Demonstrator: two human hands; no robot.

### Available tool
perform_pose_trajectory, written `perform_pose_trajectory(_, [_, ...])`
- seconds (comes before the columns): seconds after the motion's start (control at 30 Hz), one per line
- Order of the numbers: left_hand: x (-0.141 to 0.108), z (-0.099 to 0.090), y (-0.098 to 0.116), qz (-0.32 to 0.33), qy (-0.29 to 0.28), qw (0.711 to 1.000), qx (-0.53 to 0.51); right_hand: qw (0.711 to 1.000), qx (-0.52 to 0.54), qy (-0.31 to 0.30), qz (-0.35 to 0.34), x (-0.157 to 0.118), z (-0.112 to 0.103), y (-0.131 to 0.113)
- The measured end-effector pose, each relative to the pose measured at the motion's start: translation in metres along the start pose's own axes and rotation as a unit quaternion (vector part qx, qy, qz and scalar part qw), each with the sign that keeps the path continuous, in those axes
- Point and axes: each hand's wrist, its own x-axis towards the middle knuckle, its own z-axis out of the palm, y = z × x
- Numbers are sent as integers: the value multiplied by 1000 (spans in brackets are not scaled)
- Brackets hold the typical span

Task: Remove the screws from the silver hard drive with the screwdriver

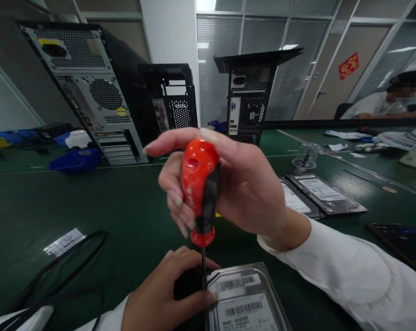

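Observation:
A silver hard drive (244, 305) with barcode labels lies at the bottom centre of the view. My left hand (171, 285) holds its left edge, thumb on the top face and fingers at the far corner. Above it my right hand (239, 184) is wrapped round the handle of a red and black screwdriver (199, 184), index finger stretched out to the left. The screwdriver points down, and its thin shaft runs to the drive's left edge near my left thumb. Its tip is hidden from view.
Computer cases (121, 92) stand at the back, with a blue tray (75, 160) at left. More hard drives (323, 193), a clear plastic container (305, 156) and a phone (401, 243) lie right. A black cable (72, 271) curls at lower left. A person (377, 103) sits far right.

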Motion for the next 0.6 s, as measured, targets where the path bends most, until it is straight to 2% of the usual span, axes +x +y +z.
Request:
perform_pose_trajectory(0.1, [0, 0, 0, 0, -2, 1000, 3, 1000, 5, 0, 24, 1, -3, -1])
perform_pose_trajectory(0.27, [0, -2, 1, -11, -12, 1000, 2, 998, 3, 58, 21, -1, -3, 1])
perform_pose_trajectory(0.37, [0, -3, 2, -4, -20, 1000, 3, 999, -8, 41, 28, -2, -1, 2])
perform_pose_trajectory(0.6, [-2, -1, 5, -21, 15, 999, -45, 998, -19, 33, 59, 0, 5, -5])
